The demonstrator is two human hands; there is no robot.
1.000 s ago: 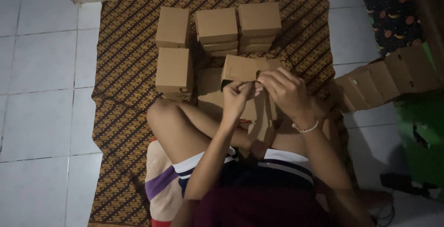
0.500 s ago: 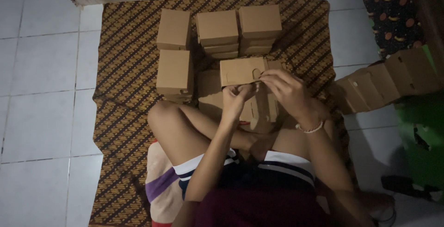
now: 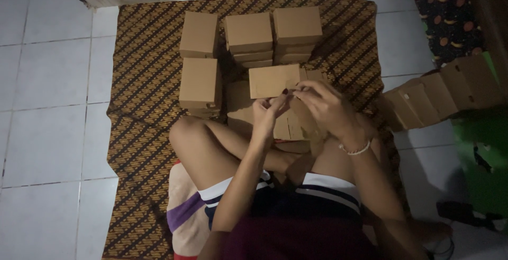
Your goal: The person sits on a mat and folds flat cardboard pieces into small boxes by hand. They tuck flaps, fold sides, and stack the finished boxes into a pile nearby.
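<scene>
Both hands meet at a half-folded box (image 3: 274, 81): my left hand (image 3: 269, 113) pinches its lower edge, my right hand (image 3: 325, 106) clamps the right corner. Since a second ago the box has swung from tilted to flat-faced, its panel squared up, which suggests the fold is closing. Stacks of finished boxes (image 3: 272, 32) stand beyond, on the patterned mat (image 3: 137, 106).

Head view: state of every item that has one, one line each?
Box in hands: partly folded, held off the mat by both hands.
Left hand: gripping the box's lower edge.
Right hand: fingers pinching a flap of the box.
Stacked boxes: closed, piled on the patterned mat.
Flat blanks: unfolded, lying in front of the knees.
Row of boxes: leaning on one another, off the mat at right.
</scene>
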